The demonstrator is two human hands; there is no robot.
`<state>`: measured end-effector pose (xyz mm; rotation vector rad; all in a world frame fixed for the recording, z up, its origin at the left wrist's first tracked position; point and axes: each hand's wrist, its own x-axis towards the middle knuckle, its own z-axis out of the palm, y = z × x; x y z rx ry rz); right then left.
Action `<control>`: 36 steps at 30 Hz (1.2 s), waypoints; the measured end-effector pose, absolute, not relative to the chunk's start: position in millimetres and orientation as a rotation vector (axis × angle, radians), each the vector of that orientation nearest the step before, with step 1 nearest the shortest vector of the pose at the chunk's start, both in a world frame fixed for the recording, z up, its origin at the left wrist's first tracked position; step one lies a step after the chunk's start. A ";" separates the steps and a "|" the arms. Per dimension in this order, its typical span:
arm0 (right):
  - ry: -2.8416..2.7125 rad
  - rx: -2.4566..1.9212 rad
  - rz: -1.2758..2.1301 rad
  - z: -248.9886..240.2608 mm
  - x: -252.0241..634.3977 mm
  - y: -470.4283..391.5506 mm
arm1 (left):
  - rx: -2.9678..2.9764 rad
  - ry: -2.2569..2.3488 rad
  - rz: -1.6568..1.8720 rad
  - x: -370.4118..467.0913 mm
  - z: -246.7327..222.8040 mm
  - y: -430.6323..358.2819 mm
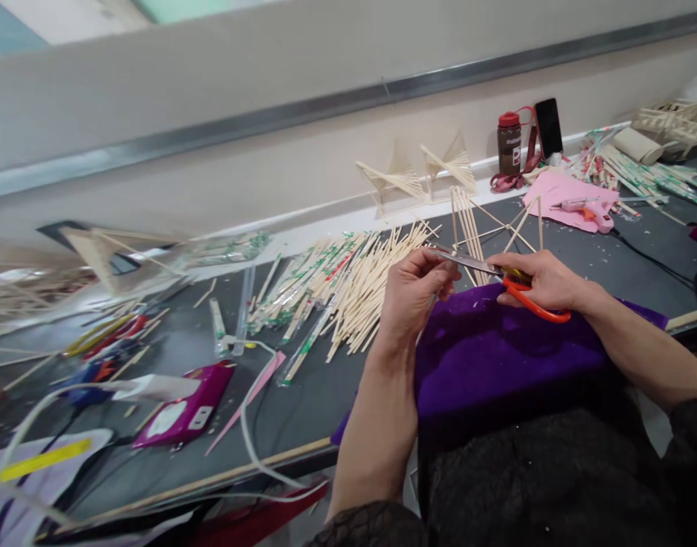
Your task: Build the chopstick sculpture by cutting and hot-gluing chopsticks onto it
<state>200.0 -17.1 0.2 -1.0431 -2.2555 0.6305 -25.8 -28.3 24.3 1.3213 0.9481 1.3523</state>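
My right hand (545, 281) grips a pair of scissors (535, 302) with orange handles, the metal blades pointing left. At the blade tips, my left hand (417, 289) is closed in a pinch; what lies between its fingers is too small and hidden to make out. Both hands are above a purple cloth (496, 357) at the table's front edge. Just left of my left hand lies a pile of bare wooden chopsticks (365, 296), beside chopsticks in clear and green wrappers (308, 281). Behind the scissors stands a frame of joined sticks (468, 224).
Twisted stick models (397, 178) lean against the wall. A bottle (509, 144) and a phone (548, 129) stand at the back right, near a pink glue gun (596, 215) on pink cloth. At left are a magenta power adapter (183, 406), a white cable (246, 425) and pliers (106, 334).
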 end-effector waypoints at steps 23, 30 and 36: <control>-2.322 -0.958 0.391 -6.4 191.0 -24.1 | 1.415 1.006 1.370 -15.4 12.7 -27.1; -2.331 -0.936 0.440 -8.9 192.9 -22.6 | 1.390 0.954 1.389 -14.5 8.7 -26.7; -2.323 -0.933 0.396 -9.5 193.2 -23.4 | 1.291 0.938 1.409 -16.8 11.2 -25.5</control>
